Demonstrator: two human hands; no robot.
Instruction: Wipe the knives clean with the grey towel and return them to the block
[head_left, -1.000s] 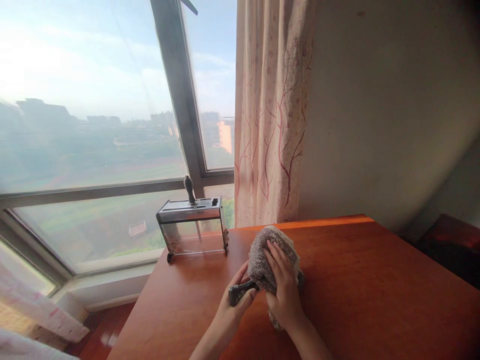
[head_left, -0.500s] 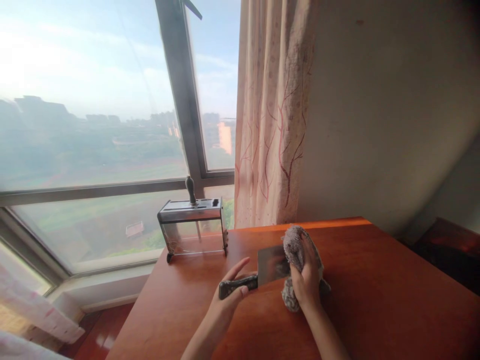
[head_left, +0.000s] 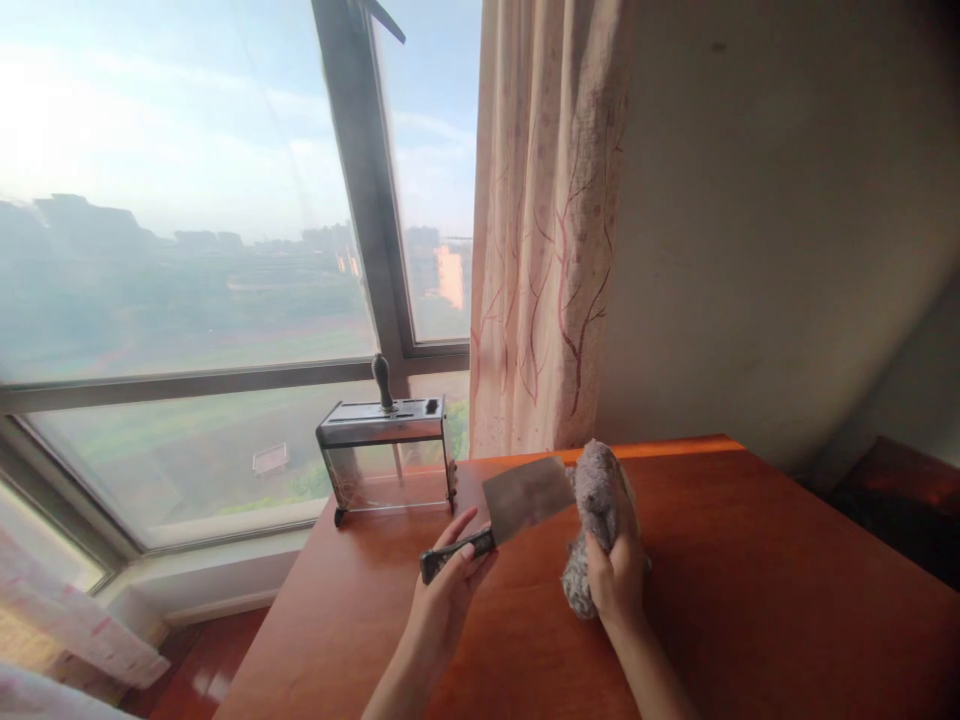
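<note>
A cleaver with a wide grey blade and a black handle is gripped by my left hand, its blade tilted up and pointing right. My right hand is closed around a fluffy grey cloth. One bunched part of this cloth stands above the fingers, and another hangs below beside the palm. The cleaver's far end is close to the cloth; whether they touch I cannot tell. Both hands are above the reddish-brown wooden table.
A knife block with clear sides and a metal top stands at the table's back left, one dark handle rising from it. Behind it is a large window. A patterned curtain hangs beside the plain wall.
The cleaver has shifted left and tipped upward, so its blade has come out of the cloth. The right hand keeps the cloth, now held more upright.
</note>
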